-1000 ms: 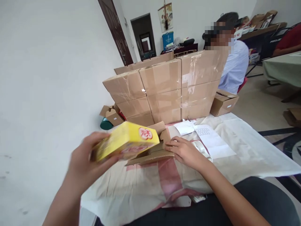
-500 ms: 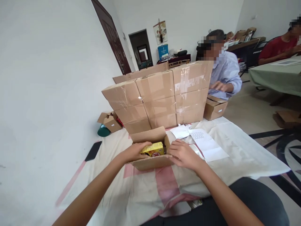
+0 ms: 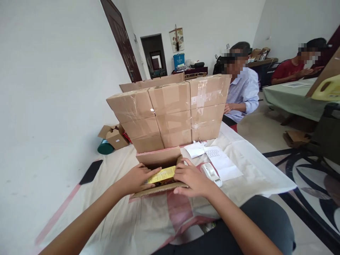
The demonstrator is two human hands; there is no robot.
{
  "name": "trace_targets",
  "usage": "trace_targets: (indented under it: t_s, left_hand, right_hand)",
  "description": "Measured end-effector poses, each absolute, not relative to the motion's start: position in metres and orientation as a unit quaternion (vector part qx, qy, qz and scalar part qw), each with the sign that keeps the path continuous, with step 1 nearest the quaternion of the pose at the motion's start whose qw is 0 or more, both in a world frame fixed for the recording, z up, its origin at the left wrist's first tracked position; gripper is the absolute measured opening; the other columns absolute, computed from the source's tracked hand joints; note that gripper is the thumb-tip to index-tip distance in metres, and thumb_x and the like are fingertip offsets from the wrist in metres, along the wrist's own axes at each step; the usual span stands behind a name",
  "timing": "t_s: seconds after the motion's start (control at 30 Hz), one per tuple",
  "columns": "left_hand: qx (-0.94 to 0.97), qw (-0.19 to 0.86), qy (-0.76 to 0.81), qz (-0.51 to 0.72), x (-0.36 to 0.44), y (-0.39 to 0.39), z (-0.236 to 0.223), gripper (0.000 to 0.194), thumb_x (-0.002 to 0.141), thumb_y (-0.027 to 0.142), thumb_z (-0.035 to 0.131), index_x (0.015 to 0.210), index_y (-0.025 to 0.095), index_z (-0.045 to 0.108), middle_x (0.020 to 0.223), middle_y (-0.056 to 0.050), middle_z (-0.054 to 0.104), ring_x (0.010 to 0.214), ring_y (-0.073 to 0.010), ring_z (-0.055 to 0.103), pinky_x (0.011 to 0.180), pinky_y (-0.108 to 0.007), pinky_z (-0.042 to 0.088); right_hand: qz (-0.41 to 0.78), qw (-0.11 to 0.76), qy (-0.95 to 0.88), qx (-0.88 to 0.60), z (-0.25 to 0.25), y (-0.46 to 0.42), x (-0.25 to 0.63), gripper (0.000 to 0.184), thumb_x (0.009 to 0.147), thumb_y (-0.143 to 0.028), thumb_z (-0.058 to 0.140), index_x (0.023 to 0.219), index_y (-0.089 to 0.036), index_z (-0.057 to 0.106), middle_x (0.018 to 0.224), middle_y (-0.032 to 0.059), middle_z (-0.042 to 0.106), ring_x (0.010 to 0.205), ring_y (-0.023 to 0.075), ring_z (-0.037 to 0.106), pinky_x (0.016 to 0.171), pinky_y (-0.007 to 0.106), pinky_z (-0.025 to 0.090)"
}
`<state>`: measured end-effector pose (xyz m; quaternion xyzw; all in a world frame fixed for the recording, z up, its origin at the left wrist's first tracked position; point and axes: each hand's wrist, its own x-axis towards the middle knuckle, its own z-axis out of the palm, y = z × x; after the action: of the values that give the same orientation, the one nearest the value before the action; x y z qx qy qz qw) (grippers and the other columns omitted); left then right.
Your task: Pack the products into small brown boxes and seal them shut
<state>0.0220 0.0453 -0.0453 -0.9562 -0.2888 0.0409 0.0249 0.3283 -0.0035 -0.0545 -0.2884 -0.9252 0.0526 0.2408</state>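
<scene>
On the cloth-covered desk point(image 3: 130, 221), the open carton point(image 3: 158, 157) held the yellow box point(image 3: 163, 174), its top face showing. My left grip point(image 3: 138, 179) lay over the box's left end, fingers extended; my right grip point(image 3: 192, 179) curled over the carton's right end, by the box (whether either was squeezing, I could not tell).

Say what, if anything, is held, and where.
The left hand is on the left end of the yellow box, the right hand at the right end of the open carton; whether either grips is unclear.
</scene>
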Motion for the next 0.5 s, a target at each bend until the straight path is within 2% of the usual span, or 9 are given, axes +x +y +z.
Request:
trace_targets:
  t_s: [0.17, 0.3, 0.4, 0.5]
  left_hand:
    - [-0.970, 0.002, -0.243, 0.010, 0.029, 0.036, -0.040, 0.054, 0.106, 0.046, 0.038, 0.158, 0.030, 0.037, 0.102, -0.004, 0.077, 0.086, -0.0194, 0.069, 0.086, -0.035, 0.037]
    - [-0.976, 0.073, -0.204, 0.024, 0.034, 0.033, -0.046, 0.060, 0.100, 0.026, 0.040, 0.159, 0.025, 0.034, 0.083, -0.004, 0.071, 0.071, -0.0205, 0.062, 0.078, -0.037, 0.033]
    - [-0.979, 0.124, -0.160, 0.020, 0.035, 0.037, -0.050, 0.068, 0.094, 0.017, 0.041, 0.160, 0.018, 0.030, 0.072, -0.003, 0.066, 0.062, -0.0221, 0.057, 0.079, -0.039, 0.032]
    - [-0.986, 0.108, -0.125, -0.007, 0.032, 0.037, -0.050, 0.062, 0.098, 0.020, 0.036, 0.160, 0.018, 0.028, 0.077, -0.005, 0.068, 0.066, -0.0231, 0.059, 0.084, -0.041, 0.036]
  right_hand:
    - [0.043, 0.218, -0.915, -0.337, -0.046, -0.010, 0.334, 0.054, 0.094, -0.070, 0.059, 0.077, -0.019, 0.059, 0.080, 0.0006, 0.063, 0.078, 0.0182, 0.055, 0.105, 0.048, 0.033]
    - [0.083, 0.183, -0.904, -0.378, -0.041, -0.005, 0.339, 0.051, 0.094, -0.068, 0.061, 0.081, -0.019, 0.061, 0.088, 0.0015, 0.066, 0.093, 0.0214, 0.060, 0.108, 0.050, 0.029]
    - [0.072, 0.117, -0.921, -0.365, -0.040, 0.002, 0.340, 0.053, 0.092, -0.072, 0.061, 0.086, -0.020, 0.063, 0.085, 0.0046, 0.067, 0.100, 0.0263, 0.057, 0.099, 0.046, 0.034]
    - [0.043, 0.047, -0.947, -0.316, -0.033, 0.004, 0.341, 0.058, 0.087, -0.078, 0.060, 0.086, -0.019, 0.061, 0.076, 0.0046, 0.063, 0.093, 0.0263, 0.054, 0.091, 0.045, 0.035]
